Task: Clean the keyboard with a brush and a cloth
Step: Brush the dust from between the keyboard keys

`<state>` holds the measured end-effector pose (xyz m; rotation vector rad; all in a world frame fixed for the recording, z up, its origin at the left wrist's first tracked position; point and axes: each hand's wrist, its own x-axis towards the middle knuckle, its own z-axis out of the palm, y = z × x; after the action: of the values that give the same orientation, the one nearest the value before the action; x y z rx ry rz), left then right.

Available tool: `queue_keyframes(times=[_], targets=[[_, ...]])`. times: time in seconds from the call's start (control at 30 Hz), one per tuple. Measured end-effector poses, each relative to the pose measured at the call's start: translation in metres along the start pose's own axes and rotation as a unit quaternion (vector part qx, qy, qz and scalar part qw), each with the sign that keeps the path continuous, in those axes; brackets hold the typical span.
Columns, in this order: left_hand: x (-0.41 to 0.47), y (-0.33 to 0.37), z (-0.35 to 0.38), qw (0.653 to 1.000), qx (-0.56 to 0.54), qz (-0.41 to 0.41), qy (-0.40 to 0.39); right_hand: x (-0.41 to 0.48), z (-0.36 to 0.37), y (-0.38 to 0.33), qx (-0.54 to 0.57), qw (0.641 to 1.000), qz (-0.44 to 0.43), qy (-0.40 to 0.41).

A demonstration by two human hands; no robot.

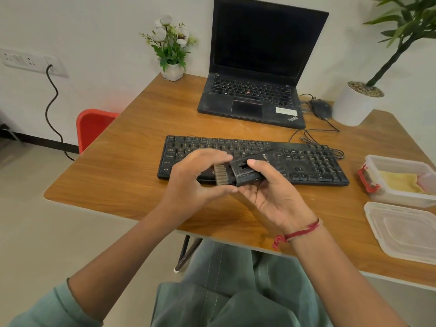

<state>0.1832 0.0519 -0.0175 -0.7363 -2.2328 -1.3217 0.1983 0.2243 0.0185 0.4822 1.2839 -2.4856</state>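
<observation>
White wall [106,24], wooden table [132,142] against it, red chair [92,126] at left, pale floor [35,220], socket panel [28,61] with black cable [53,109]

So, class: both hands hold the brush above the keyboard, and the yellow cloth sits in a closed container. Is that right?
No: the head view shows the container open, its lid on the table beside it. The left hand and right hand do hold the brush.

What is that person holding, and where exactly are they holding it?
A black brush, above the keyboard. The right hand grips its black body, thumb on top; the left hand pinches the bristle end.
</observation>
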Motion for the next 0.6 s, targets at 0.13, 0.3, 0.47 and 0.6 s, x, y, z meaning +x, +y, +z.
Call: queue_keyframes(times=[0.13,0.3,0.47,0.6], targets=[[0.0014,0.0004,0.0001,0.999,-0.039,-0.008,0.017,-0.0005,0.0008,0.0034,0.013,1.0,0.013,0.007],[0.0023,-0.0002,0.0012,0.999,-0.044,-0.003,0.024,-0.0018,0.0041,0.0029,0.015,1.0,0.006,0.01],[0.004,0.0011,0.0015,1.0,-0.018,0.01,0.006,-0.0042,0.0041,0.0032,0.0,1.0,0.008,-0.008],[0.0044,0.0034,0.0013,0.999,-0.027,-0.009,0.015,-0.0056,0.0059,0.0013,-0.01,1.0,0.008,-0.015]])
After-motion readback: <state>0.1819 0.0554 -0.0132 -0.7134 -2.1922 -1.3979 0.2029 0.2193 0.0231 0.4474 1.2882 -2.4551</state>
